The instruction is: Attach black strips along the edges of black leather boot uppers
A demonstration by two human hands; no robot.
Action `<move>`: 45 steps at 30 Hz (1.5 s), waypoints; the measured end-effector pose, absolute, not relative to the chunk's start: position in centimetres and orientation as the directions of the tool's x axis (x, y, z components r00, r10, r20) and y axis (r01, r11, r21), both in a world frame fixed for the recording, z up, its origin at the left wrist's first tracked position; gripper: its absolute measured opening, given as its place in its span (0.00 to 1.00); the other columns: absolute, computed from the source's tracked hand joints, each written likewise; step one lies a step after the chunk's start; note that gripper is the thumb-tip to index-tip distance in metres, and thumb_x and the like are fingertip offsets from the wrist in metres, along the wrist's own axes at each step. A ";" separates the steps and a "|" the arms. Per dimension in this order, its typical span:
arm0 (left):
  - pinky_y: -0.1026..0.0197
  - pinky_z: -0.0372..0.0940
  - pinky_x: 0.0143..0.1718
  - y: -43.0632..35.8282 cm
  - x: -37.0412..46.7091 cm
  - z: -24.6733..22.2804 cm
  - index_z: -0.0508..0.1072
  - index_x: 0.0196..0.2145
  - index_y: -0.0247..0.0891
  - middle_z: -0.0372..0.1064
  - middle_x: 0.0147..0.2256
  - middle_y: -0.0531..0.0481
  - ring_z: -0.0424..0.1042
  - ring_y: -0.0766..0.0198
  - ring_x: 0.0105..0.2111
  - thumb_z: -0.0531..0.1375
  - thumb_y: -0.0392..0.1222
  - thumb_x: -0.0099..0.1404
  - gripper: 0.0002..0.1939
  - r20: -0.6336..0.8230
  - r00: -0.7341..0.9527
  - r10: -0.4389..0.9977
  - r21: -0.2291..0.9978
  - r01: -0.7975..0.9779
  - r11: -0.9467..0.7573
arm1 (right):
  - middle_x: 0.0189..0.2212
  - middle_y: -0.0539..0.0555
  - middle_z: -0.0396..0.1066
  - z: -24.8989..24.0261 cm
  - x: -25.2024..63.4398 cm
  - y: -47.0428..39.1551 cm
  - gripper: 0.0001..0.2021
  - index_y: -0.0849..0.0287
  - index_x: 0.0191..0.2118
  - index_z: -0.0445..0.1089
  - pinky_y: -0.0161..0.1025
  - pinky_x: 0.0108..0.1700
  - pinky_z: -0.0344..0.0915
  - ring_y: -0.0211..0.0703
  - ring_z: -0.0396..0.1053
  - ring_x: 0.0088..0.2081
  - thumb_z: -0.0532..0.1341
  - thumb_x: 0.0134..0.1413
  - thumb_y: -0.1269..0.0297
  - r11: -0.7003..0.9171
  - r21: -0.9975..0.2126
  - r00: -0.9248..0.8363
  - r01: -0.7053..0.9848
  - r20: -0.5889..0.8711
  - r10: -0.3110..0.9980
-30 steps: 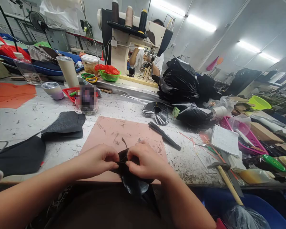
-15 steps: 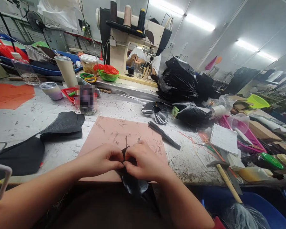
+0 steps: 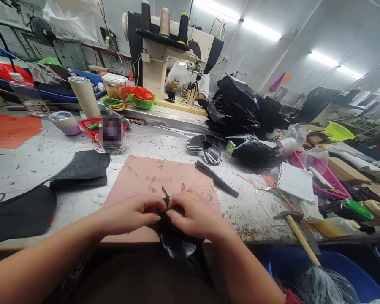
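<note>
Both hands pinch a black leather piece (image 3: pixel 177 247) over the near edge of a pink work board (image 3: pixel 152 169). My left hand (image 3: pixel 144 210) grips it from the left, thumb and fingertips closed. From the right, my right hand (image 3: pixel 190 213) holds it close by, with its fingers curled. A narrow dark end of the piece sticks up between the hands, while its shiny lower part hangs over the table edge. Part of it is hidden behind my fingers. Right of the board lie dark strips (image 3: pixel 217 179).
Black cut pieces (image 3: pixel 82 169) lie at left. A sewing machine (image 3: pixel 158 63) stands at the back, with a person behind it. Black pieces (image 3: pixel 234 105) are piled beside it. At right are a notebook (image 3: pixel 296 182) and a hammer (image 3: pixel 300 238); a tumbler (image 3: pixel 84 97) is back left.
My left fingers have shifted slightly on the leather piece, and a little more of its narrow end shows above my hands, tilted left. The view has moved slightly.
</note>
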State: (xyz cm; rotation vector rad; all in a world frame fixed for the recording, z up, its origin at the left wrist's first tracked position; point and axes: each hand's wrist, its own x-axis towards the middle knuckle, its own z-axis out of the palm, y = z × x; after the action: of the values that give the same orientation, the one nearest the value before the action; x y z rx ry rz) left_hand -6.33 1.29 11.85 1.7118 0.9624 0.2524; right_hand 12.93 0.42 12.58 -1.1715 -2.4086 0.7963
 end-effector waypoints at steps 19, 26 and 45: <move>0.65 0.55 0.29 1.3 -6.1 12.1 0.67 0.34 0.35 0.56 0.25 0.56 0.57 0.66 0.27 0.55 0.46 0.55 0.12 -0.282 0.629 0.725 0.866 0.491 -0.089 | 0.21 0.47 0.64 12.6 13.7 0.5 0.08 0.60 0.23 0.62 0.33 0.31 0.52 0.35 0.59 0.26 0.58 0.51 0.67 0.458 -0.633 -0.534 0.624 0.083 0.841; 0.64 0.54 0.28 1.6 -5.6 12.0 0.63 0.25 0.36 0.57 0.23 0.55 0.58 0.65 0.26 0.56 0.49 0.53 0.12 -0.298 0.549 0.781 0.844 0.534 -0.054 | 0.23 0.47 0.64 12.5 13.7 0.3 0.05 0.60 0.25 0.63 0.37 0.39 0.54 0.35 0.60 0.28 0.60 0.48 0.69 0.532 -0.586 -0.563 0.611 0.151 0.813; 0.66 0.55 0.28 2.4 -5.2 12.7 0.66 0.31 0.36 0.58 0.26 0.54 0.58 0.65 0.27 0.55 0.44 0.51 0.11 -0.306 0.652 0.694 0.831 0.539 -0.141 | 0.23 0.47 0.60 11.8 13.9 1.0 0.06 0.60 0.23 0.62 0.36 0.39 0.56 0.35 0.59 0.28 0.57 0.48 0.73 0.532 -0.624 -0.595 0.573 0.130 0.793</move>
State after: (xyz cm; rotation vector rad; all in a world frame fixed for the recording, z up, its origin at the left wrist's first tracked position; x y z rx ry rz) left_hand -5.21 2.43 12.65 1.8082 0.9872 0.1823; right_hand 13.90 1.03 11.77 -1.1190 -2.3751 0.7543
